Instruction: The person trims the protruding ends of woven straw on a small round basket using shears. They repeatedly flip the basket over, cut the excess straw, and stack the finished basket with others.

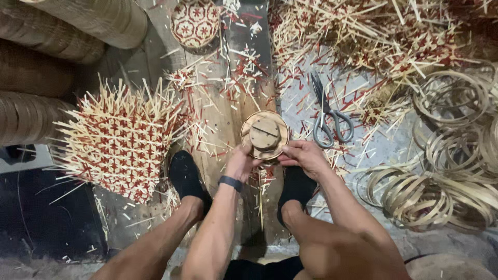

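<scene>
Person sits on the floor, both hands on a round wooden mould [265, 136] set upright between the socked feet. Left hand [240, 162] grips its lower left edge, right hand [302, 154] closed on its lower right edge, hands close together. No weave on the mould yet, so this piece looks barely begun. Untrimmed red-and-natural woven mat [118, 141] lies left, one finished small basket [195, 23] ahead, scissors [326, 115] idle just right, bamboo hoops [441, 176] piled far right, unused
</scene>
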A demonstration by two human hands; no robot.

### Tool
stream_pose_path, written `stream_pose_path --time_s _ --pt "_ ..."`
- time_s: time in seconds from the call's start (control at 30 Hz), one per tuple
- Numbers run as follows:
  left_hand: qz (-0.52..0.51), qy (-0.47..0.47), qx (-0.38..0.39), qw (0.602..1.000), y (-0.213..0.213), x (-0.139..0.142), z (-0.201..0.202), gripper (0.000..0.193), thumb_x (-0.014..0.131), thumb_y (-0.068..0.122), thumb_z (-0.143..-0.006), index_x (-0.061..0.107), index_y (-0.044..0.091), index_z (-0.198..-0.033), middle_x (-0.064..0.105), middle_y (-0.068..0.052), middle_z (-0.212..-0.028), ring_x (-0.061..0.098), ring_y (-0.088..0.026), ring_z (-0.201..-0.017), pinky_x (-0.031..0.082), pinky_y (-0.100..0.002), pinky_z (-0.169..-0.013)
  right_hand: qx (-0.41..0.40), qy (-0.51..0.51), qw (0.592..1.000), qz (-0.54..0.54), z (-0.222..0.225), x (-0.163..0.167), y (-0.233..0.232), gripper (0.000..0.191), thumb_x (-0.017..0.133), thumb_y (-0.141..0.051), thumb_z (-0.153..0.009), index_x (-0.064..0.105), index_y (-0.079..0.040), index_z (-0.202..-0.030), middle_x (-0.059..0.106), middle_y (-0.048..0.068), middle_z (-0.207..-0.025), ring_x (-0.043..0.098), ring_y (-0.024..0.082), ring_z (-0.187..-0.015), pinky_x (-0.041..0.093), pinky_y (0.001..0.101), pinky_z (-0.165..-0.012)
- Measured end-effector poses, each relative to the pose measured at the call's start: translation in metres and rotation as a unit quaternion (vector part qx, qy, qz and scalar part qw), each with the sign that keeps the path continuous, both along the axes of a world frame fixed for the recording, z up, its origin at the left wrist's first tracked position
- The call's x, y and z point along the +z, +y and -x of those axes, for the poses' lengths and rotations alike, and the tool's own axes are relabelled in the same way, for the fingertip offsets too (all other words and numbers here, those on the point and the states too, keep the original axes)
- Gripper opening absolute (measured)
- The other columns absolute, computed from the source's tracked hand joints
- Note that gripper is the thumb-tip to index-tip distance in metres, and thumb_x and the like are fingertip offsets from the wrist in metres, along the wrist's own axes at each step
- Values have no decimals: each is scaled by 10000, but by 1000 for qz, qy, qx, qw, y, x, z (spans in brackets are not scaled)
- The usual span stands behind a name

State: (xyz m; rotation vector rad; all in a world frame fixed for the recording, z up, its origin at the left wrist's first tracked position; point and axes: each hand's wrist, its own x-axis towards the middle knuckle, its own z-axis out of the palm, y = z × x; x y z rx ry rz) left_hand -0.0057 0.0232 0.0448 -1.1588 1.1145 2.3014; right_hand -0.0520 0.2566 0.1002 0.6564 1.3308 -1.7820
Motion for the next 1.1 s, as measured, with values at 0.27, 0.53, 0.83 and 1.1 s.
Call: stream_pose_path --time_s 0.27,0.53,0.83,1.1 --pt "15 -71 63 995 25 -19 -21 235 597 130 -1004 681 15 -1192 745 -103 -1079 731 -246 -908 642 -432 -755 11 14 989 -145 -10 -20 -23 192 697 -107 -941 616 59 -889 703 168 -800 742 263 -658 623 371 -543" --pt "41 -42 50 997 22 -16 -19 281 654 192 -979 695 31 -1205 758 -67 -1012 749 -188 -807 650 -369 -676 16 50 985 -165 -16 -18 -26 158 674 -93 -925 627 58 -923 713 152 -787 744 255 -645 618 355 -534" --pt "424 167 -260 851 -18 79 37 495 717 291 -935 673 29 -1352 811 -95 -980 678 -147 -769 559 -306 -696 280 410 811 -310 29 75 -42 1165 921 -502 -665 301 -9 -1519 433 259 -1447 461 378 -1355 411 483 -1121" --pt "144 -37 -65 987 -29 94 48 589 717 411 -962 659 -68 -1300 756 -124 -867 665 -227 -623 522 -353 -560 200 527 787 -250 31 69 -41 723 799 -368 -822 566 -89 -1448 597 187 -1390 610 327 -1307 498 419 -1141"
